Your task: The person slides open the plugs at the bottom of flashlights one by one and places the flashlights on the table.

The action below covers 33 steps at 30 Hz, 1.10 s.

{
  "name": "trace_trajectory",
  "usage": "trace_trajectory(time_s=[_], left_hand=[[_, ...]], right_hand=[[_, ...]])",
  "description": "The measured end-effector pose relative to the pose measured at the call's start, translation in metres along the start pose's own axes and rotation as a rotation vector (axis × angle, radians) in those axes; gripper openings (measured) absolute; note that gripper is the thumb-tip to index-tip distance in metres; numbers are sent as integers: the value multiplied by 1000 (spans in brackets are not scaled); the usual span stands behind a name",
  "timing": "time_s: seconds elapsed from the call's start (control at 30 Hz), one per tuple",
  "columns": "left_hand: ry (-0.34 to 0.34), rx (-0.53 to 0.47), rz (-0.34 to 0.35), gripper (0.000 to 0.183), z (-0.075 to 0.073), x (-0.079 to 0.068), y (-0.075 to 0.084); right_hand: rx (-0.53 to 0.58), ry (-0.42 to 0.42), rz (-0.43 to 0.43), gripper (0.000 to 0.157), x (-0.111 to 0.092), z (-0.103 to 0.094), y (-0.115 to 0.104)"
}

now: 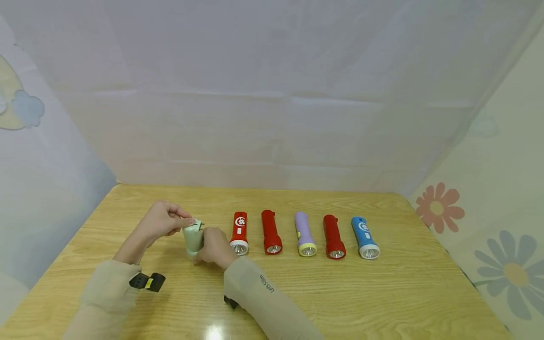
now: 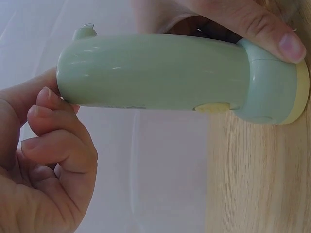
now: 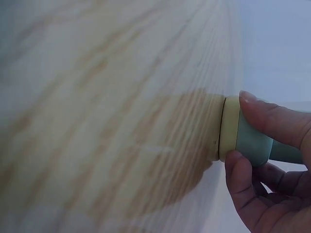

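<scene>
A pale green flashlight stands upright on its lamp end at the left of the table. My right hand grips it low, thumb and fingers round the wide head beside the cream rim. At the top, my left hand pinches the tail end with curled fingers. Two small metal prongs stick out sideways from the top in the head view. A yellow switch shows on the body in the left wrist view.
To the right lie several flashlights in a row: a red one with a white rim, a plain red one, a purple one, another red one and a blue one. A pale cloth wall closes the wooden table's back.
</scene>
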<state>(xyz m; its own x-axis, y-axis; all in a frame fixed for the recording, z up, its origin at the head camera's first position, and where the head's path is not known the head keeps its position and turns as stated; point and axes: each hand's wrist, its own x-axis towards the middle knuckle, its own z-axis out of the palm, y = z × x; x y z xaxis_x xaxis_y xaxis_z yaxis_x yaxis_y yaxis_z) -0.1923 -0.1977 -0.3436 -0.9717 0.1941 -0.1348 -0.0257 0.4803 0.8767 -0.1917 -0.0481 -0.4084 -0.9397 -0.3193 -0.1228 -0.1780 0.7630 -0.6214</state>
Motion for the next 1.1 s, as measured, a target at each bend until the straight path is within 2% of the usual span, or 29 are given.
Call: trace_trajectory(time_s=[0.73, 1.1], left_hand=[[-11, -7, -24, 24, 0, 0, 6], [-7, 38, -23, 21, -1, -1, 8]], right_hand=[[-4, -1, 3, 45, 0, -1, -1], [3, -1, 14, 46, -1, -1, -2]])
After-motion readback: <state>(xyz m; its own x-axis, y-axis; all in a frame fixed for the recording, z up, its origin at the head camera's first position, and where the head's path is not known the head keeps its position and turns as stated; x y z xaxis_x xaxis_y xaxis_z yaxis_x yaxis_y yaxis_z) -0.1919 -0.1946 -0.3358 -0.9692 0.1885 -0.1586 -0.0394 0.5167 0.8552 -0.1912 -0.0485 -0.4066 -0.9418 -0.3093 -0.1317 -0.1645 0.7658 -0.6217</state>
